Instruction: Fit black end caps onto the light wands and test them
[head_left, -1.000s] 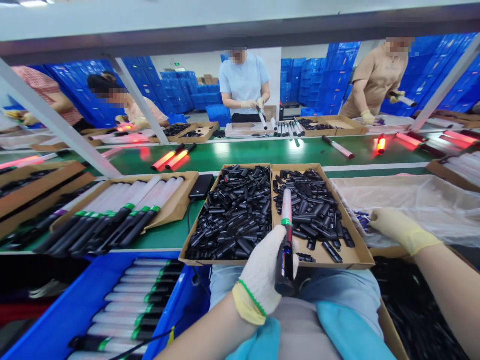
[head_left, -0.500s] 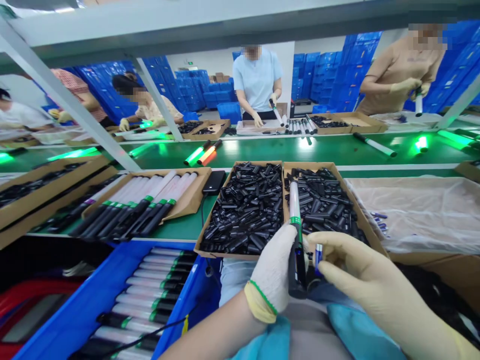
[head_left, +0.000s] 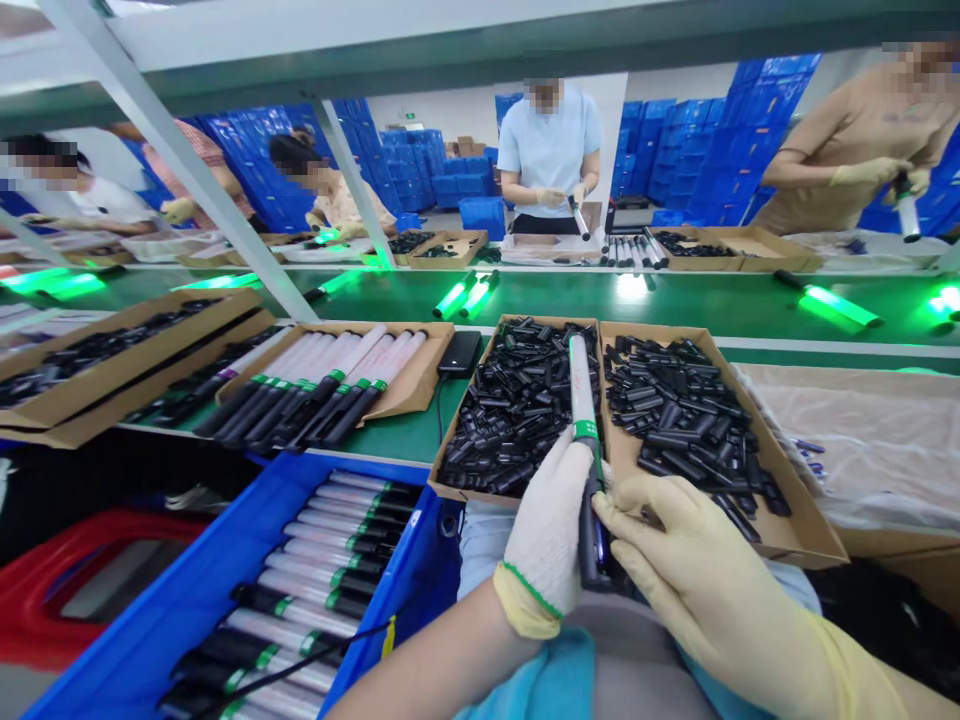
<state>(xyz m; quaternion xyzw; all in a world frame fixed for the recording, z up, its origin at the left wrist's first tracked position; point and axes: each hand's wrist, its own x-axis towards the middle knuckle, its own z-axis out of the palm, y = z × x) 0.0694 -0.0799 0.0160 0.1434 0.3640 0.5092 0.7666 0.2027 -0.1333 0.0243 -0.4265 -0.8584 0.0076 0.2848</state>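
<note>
My left hand point(head_left: 549, 515), in a white knit glove over a yellowish one, is closed around the black handle of a light stick point(head_left: 583, 390). The stick has a clear tube and a green band, and it tilts away from me. A bluish-purple battery point(head_left: 600, 548) shows in part at the open side of the handle. My right hand point(head_left: 675, 540), in a thin cream glove, is closed, its fingertips pinched against that side of the handle at the battery. Its fingers hide most of what lies between them.
Cardboard trays of small black parts point(head_left: 517, 410) point(head_left: 675, 400) stand ahead. A cardboard tray of light sticks point(head_left: 405, 390) is left, above a blue bin point(head_left: 409, 570). Batteries lie in a lined tray point(head_left: 885, 420) at right. Co-workers sit beyond the green conveyor point(head_left: 555, 290).
My right hand has brought the battery from beside the handle against its open side. The view has turned slightly left, and lit sticks on the conveyor have shifted.
</note>
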